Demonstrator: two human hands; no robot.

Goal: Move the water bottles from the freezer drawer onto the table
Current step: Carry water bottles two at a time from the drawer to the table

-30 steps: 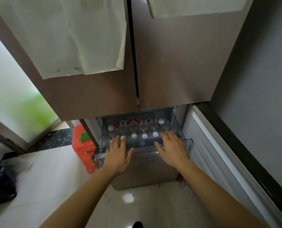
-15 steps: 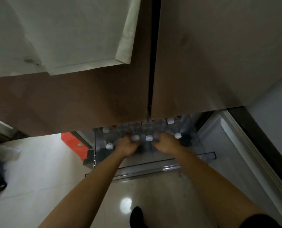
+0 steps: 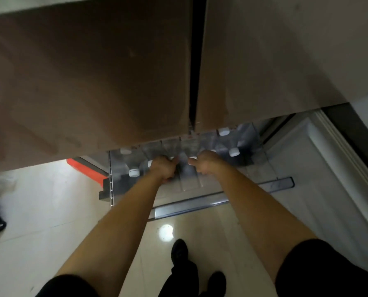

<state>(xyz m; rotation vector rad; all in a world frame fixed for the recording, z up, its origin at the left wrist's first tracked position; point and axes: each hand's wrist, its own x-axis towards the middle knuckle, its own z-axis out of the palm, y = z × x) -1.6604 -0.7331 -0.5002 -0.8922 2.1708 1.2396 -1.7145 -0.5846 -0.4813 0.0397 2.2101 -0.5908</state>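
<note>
In the open freezer drawer (image 3: pixel 275 184), water bottles (image 3: pixel 134 172) are gripped by the left hand (image 3: pixel 162 169) and the right hand (image 3: pixel 205 165); the fingers are curled closed round them.

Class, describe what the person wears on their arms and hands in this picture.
Short black sleeves, the left sleeve and the right sleeve, cover the upper arms; below them the arms are bare. The left hand and right hand wear no gloves; no watch or ring shows.

Fridge doors (image 3: pixel 114 82) low over drawer (image 3: pixel 281 182).
</note>
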